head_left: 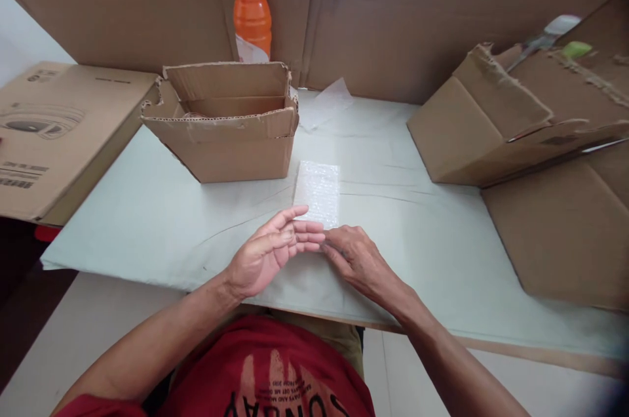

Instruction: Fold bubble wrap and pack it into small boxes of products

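Observation:
A small clear sheet of bubble wrap [318, 191] lies flat on the pale green cloth in front of me. Its near edge is hidden behind my hands. My left hand [278, 243] is open by its near left corner, palm turned up and fingers stretched to the right. The left fingertips meet my right hand [351, 250], which is back-up at the near right corner of the bubble wrap. Thumb and fingers of the right hand are drawn together. Whatever may be between them is hidden.
An open cardboard box [240, 148] stands behind to the left, with an orange bottle [252, 7] beyond it. A thin translucent sheet [328, 104] lies beside that box. More cardboard boxes [491, 122] stand at right. A flat printed carton [73, 122] is at far left.

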The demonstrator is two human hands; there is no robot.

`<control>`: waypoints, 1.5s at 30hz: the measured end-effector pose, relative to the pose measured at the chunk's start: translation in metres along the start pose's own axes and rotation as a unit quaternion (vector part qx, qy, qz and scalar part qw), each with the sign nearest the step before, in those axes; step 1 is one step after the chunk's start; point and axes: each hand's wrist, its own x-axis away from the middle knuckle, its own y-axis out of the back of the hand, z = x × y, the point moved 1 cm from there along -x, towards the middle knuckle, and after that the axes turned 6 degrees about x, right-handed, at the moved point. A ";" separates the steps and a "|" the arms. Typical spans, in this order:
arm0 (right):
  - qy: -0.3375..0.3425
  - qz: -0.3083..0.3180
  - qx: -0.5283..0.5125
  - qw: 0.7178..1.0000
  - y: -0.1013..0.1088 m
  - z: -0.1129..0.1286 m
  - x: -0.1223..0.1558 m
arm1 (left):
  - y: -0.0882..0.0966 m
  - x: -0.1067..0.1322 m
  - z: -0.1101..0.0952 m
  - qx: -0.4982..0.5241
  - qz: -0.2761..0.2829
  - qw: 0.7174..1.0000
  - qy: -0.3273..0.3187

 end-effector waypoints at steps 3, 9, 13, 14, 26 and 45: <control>-0.006 -0.002 -0.009 1.000 0.001 0.000 0.000 | 0.003 -0.002 0.009 0.037 -0.031 0.999 0.014; -0.026 -0.019 -0.056 0.998 -0.002 -0.005 -0.001 | 0.005 -0.009 0.014 0.021 -0.046 0.999 0.000; -0.063 -0.129 -0.171 0.975 0.003 -0.009 0.004 | 0.006 -0.013 0.016 -0.034 -0.047 0.998 0.006; -0.080 -0.164 -0.230 0.956 0.007 -0.010 0.007 | 0.006 -0.013 0.017 -0.051 -0.048 0.998 0.008; -0.091 -0.086 -0.286 0.950 0.028 0.006 0.034 | 0.001 -0.014 0.019 -0.119 -0.044 0.992 0.022; -0.064 -0.151 -0.074 0.984 -0.008 -0.014 0.013 | 0.004 -0.009 0.013 -0.134 -0.042 0.990 -0.015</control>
